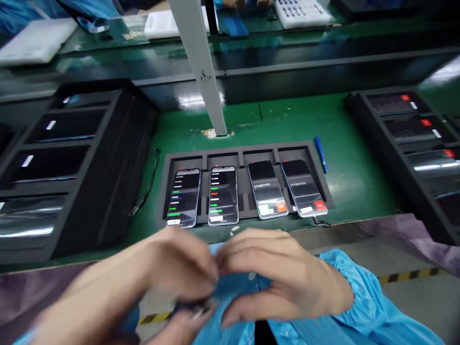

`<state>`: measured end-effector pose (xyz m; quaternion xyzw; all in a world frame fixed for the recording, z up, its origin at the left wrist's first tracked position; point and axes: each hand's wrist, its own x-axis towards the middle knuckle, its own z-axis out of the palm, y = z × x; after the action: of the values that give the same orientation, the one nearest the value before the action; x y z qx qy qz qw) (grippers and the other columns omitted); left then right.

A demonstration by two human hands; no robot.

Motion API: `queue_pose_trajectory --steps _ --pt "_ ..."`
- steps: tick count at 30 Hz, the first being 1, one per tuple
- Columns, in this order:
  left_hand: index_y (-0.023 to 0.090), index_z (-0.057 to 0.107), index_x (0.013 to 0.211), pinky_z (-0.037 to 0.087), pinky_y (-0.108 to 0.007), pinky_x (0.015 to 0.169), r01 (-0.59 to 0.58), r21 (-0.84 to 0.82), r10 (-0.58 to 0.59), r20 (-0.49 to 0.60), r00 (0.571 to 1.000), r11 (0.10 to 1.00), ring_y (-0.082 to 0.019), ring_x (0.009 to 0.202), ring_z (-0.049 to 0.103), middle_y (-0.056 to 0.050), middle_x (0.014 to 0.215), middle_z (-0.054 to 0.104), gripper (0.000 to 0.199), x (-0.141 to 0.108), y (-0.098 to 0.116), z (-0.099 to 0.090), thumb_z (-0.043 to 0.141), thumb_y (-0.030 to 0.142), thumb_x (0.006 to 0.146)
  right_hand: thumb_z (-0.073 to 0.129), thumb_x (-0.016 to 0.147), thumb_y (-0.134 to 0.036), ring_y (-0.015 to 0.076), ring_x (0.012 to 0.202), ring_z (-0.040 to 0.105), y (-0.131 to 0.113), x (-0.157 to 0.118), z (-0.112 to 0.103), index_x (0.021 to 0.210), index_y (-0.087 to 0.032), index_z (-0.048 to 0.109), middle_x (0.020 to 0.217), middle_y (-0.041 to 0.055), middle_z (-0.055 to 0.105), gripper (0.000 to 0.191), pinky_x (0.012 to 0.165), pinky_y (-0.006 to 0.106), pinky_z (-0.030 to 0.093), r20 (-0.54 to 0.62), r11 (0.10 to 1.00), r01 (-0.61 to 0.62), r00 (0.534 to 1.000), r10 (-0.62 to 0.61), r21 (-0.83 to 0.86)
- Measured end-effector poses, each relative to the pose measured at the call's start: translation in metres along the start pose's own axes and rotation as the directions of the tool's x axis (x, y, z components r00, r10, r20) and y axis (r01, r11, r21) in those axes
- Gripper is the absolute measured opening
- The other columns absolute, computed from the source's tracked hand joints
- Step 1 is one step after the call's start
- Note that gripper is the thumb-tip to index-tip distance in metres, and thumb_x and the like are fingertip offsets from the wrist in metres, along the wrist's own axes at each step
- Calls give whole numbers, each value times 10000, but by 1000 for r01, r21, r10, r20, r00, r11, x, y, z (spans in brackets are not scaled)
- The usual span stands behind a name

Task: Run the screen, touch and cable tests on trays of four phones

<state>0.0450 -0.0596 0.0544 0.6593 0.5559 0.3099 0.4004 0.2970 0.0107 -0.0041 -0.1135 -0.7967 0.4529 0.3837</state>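
Close to the body, in front of the blue coat [373, 294], the left grip [176, 263] pinches a dark item [194, 304] between thumb and fingers, too blurred to identify. Just beside it, the right grip [276, 273] is half spread, fingers curved and thumb well apart; whether its fingertips touch the left ones is unclear. Handling this well probably means bracing both grips together, pressing lightly and working clear of the glass. Just beyond the grips, four phones [223, 203] lie face up in a dark tray [243, 184] on the green counter [352, 175]. Past the right grip, a blue pen [321, 155] lies beside the tray.
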Motion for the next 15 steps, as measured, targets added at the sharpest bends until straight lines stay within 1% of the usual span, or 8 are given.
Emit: queue_pose_trajectory --steps 2,3,5,6,8,11,13,15 --pt "355 703 922 574 -387 634 -5 -102 14 93 996 995 -228 818 660 -14 885 686 111 25 2 24 805 400 923 709 1098 -349 124 783 741 -2 -14 1 1091 -200 686 892 9 780 151 722 221 591 -37 985 -173 984 172 -17" --pt "302 663 889 566 -356 651 -5 -146 25 137 990 989 -194 801 642 -16 891 670 156 41 1 35 767 383 972 666 1121 -339 111 706 693 -2 -22 -1 1031 -209 678 831 -12 742 159 656 219 551 -72 961 -273 960 270 -36" --pt "253 634 896 559 -318 713 -31 -178 67 202 977 984 -154 815 625 -13 922 656 234 76 -10 52 737 421 1023 576 1153 -311 111 697 678 3 -41 -5 1068 -216 681 857 -12 741 164 655 225 533 -126 890 -448 890 437 -79" --pt "256 680 998 566 -320 761 -46 -137 80 246 966 989 -156 859 638 -16 983 673 233 94 -18 58 766 472 1004 538 1163 -303 120 734 702 6 -52 -8 1155 -221 686 912 -2 765 169 688 232 545 -142 847 -520 851 505 -107" --pt "264 716 1232 579 -352 861 -67 -4 64 316 947 998 -189 973 677 -44 1161 718 431 129 -36 65 781 599 968 479 1182 -306 150 841 764 13 -72 -13 1364 -238 655 1059 29 813 262 768 259 578 -157 749 -633 774 613 -194" --pt "186 739 1279 512 -485 1096 -194 343 91 294 952 919 -299 1204 669 -122 1276 745 502 181 -61 70 592 623 1077 466 1186 -340 215 1021 809 23 -97 -16 1433 -244 642 1213 75 825 318 880 321 616 -179 649 -679 725 665 -343" --pt "136 737 1329 460 -549 1155 -265 523 107 312 944 810 -366 1303 633 -173 1344 732 534 212 -70 74 533 578 1109 498 1178 -372 237 1060 806 28 -108 -16 1363 -239 681 1223 84 817 293 910 347 625 -161 629 -666 727 667 -402" --pt "117 743 1347 452 -561 1152 -305 595 111 339 934 744 -389 1312 635 -192 1354 733 568 237 -76 79 490 573 1121 524 1171 -396 222 982 798 32 -115 -17 1260 -231 721 1112 68 813 272 857 335 621 -148 640 -645 743 652 -417"
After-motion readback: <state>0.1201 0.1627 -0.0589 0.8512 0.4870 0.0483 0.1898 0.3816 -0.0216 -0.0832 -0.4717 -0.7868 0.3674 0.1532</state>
